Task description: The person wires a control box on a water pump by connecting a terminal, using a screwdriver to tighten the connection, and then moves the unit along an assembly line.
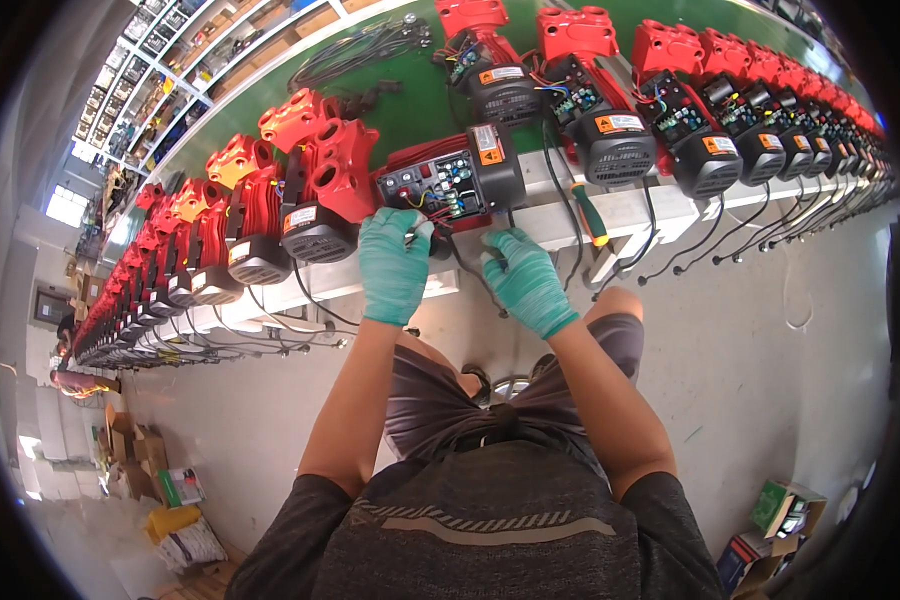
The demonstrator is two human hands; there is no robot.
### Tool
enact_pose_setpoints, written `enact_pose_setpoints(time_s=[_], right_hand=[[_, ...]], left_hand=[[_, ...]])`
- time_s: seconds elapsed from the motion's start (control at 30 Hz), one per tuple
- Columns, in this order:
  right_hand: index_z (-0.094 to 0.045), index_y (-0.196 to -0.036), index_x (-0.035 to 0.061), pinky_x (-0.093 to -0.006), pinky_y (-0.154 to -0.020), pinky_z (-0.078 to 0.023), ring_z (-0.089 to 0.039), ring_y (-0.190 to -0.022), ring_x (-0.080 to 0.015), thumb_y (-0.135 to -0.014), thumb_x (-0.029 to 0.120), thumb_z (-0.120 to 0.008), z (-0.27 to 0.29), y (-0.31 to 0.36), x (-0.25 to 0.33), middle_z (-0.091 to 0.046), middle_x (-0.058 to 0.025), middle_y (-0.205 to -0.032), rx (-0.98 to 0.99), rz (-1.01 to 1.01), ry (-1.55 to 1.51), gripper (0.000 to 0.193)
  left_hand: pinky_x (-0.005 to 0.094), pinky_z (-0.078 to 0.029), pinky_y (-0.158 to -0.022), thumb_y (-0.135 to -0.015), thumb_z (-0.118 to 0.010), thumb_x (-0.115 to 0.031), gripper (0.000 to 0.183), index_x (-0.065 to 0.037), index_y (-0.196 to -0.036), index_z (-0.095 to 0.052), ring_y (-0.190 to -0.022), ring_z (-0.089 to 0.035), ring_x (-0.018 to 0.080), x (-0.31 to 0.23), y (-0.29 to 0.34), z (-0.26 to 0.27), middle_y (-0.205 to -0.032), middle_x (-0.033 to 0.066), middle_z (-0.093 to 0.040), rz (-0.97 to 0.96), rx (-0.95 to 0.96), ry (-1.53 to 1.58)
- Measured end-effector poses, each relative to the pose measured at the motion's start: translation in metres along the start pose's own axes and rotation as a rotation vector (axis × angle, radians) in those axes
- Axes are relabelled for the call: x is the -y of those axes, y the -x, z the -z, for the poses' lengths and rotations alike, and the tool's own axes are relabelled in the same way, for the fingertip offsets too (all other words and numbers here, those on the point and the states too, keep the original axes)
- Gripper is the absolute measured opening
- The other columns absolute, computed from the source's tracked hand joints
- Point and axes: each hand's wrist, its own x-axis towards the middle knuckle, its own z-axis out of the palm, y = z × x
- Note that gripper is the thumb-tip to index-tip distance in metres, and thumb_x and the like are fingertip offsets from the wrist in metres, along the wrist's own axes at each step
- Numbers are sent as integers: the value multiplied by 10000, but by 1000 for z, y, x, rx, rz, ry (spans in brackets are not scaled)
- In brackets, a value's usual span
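In front of me a red-and-black motor unit [450, 178] lies on its side on the bench edge, its circuit board and coloured wires exposed. My left hand [394, 262], in a green glove, is at the unit's near left corner. Its fingers are pinched together by the wires, and what they grip is too small to make out. My gloved right hand [532, 282] is just below the unit's black end cap, beside a black power cable [467, 262]. The fingers there are curled, and whether they hold anything is hidden.
Similar motor units [610, 130] line the bench on both sides, cables hanging over its edge. A green-and-orange-handled screwdriver [590, 215] is right of my right hand. A bundle of black cables [355, 52] lies on the green bench top [410, 100]. Cardboard boxes [775, 530] stand on the floor.
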Motion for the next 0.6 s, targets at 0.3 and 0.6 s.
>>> enact_pose_setpoints(time_s=[0.3, 0.6], right_hand=[[-659, -1232, -6, -351, -789, -569, -694, -876, -259, -917, 55, -690, 5, 1, 30, -675, -159, -1064, 6, 28, -99, 323], [-631, -1279, 29, -358, -754, -566, -682, -824, -236, -911, 117, -742, 0, -21, 71, -692, -124, -984, 160, 7, -121, 394]], left_hand=[[329, -526, -840, -812, -815, -68, 371, -62, -1162, -694, -927, -616, 199, 1, 15, 22, -1088, 75, -624, 116, 31, 238], [384, -532, -821, -866, -739, -92, 179, -43, -1038, -745, -949, -665, 307, -12, 31, 29, -1040, 118, -668, 256, 80, 285]])
